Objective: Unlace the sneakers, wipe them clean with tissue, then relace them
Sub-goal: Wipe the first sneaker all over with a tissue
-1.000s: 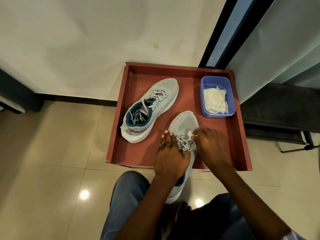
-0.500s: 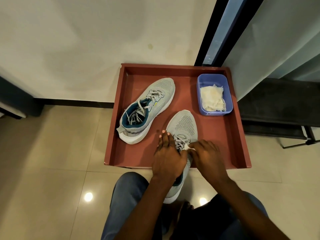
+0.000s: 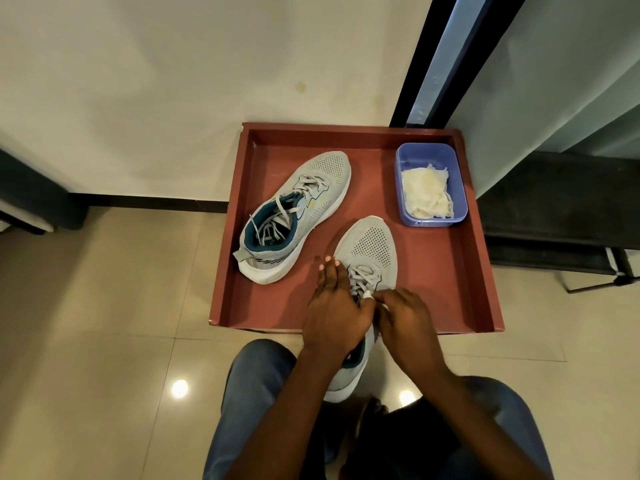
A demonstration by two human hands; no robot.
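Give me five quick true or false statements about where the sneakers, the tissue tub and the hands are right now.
1. Both grey mesh sneakers lie wholly inside the red-brown tray. False: the near grey mesh sneaker overhangs the tray's front edge.
2. The blue plastic tub holds crumpled white tissue. True.
3. The far grey mesh sneaker has its laces removed. False: laces are still threaded.
4. The left hand rests on the near sneaker. True.
5. The right hand reaches into the tub. False: it works at the near sneaker's laces.
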